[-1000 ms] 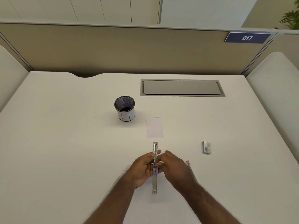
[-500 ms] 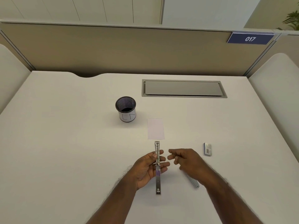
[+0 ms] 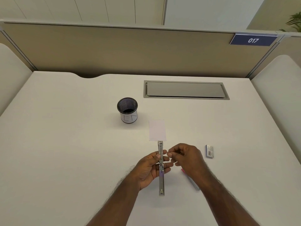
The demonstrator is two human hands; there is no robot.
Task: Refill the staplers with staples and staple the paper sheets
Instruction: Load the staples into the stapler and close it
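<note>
Head view, lower centre: left hand (image 3: 150, 168) grasped the opened stapler (image 3: 161, 170); right hand (image 3: 185, 158) hovered beside it, fingertips pinched, contents indiscernible. Refilling appeared unfinished; paper (image 3: 157, 130) above lay unstapled, staple box (image 3: 209, 151) at right.

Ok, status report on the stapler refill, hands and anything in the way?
Left hand grips opened stapler, flat over table. Right hand beside it, fingers curled, staples not discernible. Paper lies just beyond, unobstructed. Staple box far right.
</note>
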